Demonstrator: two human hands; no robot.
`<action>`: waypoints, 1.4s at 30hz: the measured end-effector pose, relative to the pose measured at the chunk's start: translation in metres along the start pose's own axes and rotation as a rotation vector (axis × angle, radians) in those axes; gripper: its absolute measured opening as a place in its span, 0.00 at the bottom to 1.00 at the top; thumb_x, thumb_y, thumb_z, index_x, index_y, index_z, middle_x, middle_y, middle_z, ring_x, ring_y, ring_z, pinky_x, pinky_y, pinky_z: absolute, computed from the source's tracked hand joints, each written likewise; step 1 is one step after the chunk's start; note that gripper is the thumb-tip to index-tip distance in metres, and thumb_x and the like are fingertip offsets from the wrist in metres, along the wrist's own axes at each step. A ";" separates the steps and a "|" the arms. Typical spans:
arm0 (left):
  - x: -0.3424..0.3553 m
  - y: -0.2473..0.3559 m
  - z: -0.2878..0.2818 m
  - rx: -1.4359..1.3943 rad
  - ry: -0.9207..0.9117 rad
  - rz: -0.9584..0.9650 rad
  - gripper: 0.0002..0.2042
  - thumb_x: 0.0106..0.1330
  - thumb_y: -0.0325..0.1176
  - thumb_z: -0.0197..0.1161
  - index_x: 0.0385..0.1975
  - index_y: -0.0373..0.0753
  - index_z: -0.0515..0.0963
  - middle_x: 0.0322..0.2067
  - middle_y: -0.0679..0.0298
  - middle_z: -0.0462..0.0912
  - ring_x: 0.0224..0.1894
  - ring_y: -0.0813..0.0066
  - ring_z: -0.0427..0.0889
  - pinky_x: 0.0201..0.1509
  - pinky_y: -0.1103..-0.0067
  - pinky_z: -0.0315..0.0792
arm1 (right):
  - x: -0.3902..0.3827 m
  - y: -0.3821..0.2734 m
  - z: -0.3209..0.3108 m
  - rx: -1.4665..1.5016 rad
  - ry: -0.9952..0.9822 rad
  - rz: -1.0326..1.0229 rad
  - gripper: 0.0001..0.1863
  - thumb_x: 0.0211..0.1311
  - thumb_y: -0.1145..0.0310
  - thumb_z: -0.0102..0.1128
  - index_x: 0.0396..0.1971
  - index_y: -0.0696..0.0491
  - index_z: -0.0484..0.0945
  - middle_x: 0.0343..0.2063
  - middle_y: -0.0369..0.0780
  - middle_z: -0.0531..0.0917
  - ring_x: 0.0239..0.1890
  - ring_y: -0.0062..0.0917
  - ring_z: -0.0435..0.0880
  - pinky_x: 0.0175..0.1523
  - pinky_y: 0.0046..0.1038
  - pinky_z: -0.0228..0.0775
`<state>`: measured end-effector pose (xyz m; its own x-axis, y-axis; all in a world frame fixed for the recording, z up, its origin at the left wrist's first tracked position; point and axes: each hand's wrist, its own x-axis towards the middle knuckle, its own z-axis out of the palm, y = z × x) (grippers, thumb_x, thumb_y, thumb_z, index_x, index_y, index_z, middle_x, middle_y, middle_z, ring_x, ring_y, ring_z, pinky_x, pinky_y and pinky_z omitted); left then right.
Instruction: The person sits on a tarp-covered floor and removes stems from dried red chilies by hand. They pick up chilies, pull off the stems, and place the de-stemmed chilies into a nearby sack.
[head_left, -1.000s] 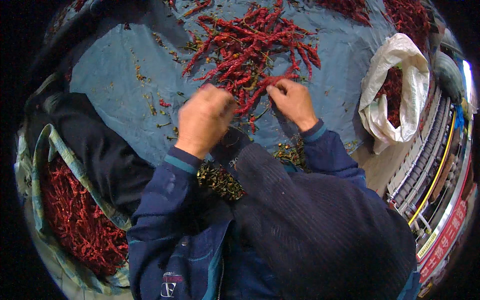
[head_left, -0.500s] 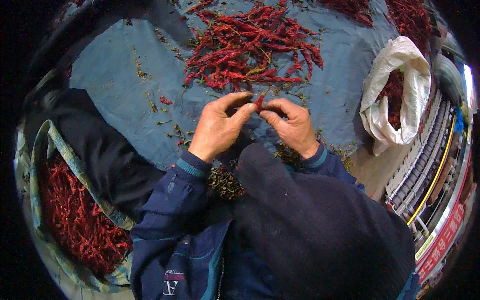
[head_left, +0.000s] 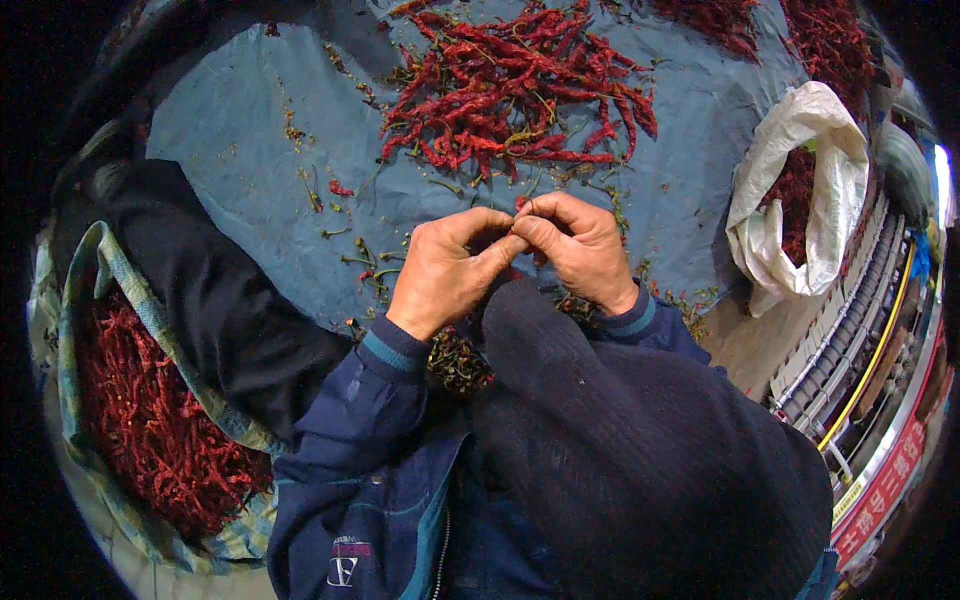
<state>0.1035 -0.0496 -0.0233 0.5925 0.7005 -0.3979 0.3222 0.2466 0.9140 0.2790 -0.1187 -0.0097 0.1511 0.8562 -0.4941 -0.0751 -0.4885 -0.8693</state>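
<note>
My left hand point(head_left: 450, 265) and my right hand point(head_left: 580, 245) meet fingertip to fingertip above the blue sheet point(head_left: 240, 190), both closed in a pinch. Between them is a dried red chili pepper point(head_left: 521, 202); only a small red bit and a thin stem show past the fingers, which hide the rest. Just beyond my hands lies a loose pile of dried red chilies point(head_left: 500, 85), some with stems on. Below my wrists, partly covered by my sleeves and knee, is a heap of stems and scraps point(head_left: 458, 362).
At the left stands a checked sack point(head_left: 100, 250) filled with red chilies. On the right is an open white woven sack point(head_left: 750, 220) with chilies inside. More chilies point(head_left: 830, 45) lie at the far right. Stem bits point(head_left: 290, 130) are scattered over the sheet's left part.
My fingertips have come together and now cover most of the chili, which showed between them before. The whole scene has shifted slightly in the picture.
</note>
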 end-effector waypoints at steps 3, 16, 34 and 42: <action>-0.003 -0.001 -0.007 0.043 -0.085 0.061 0.07 0.64 0.29 0.69 0.37 0.33 0.84 0.32 0.62 0.86 0.35 0.80 0.83 0.40 0.79 0.77 | 0.001 0.007 -0.006 -0.067 -0.089 0.058 0.08 0.69 0.68 0.63 0.36 0.58 0.82 0.28 0.33 0.83 0.31 0.13 0.79 0.37 0.19 0.72; -0.019 -0.037 -0.011 -0.737 0.055 -0.375 0.07 0.77 0.32 0.52 0.48 0.38 0.73 0.29 0.67 0.77 0.28 0.78 0.79 0.30 0.80 0.77 | -0.033 0.052 -0.065 -0.956 -0.246 0.190 0.17 0.61 0.54 0.68 0.30 0.54 0.82 0.26 0.45 0.83 0.27 0.37 0.82 0.30 0.36 0.70; -0.005 -0.037 0.013 -0.399 0.101 -0.318 0.12 0.69 0.32 0.66 0.45 0.31 0.83 0.33 0.67 0.85 0.35 0.85 0.78 0.39 0.84 0.74 | -0.003 0.027 0.001 -0.478 0.006 -0.255 0.11 0.59 0.67 0.70 0.39 0.54 0.82 0.28 0.37 0.84 0.27 0.23 0.83 0.33 0.29 0.75; -0.008 -0.027 0.008 -0.329 -0.017 -0.351 0.08 0.70 0.31 0.63 0.40 0.32 0.81 0.30 0.71 0.81 0.31 0.87 0.75 0.35 0.85 0.71 | 0.001 0.028 0.002 0.070 -0.044 0.110 0.06 0.67 0.70 0.65 0.38 0.57 0.83 0.29 0.31 0.84 0.31 0.12 0.79 0.35 0.18 0.72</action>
<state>0.0960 -0.0670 -0.0450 0.5026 0.5267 -0.6856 0.2559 0.6668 0.6999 0.2754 -0.1309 -0.0348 0.0945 0.8054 -0.5852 -0.1573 -0.5683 -0.8076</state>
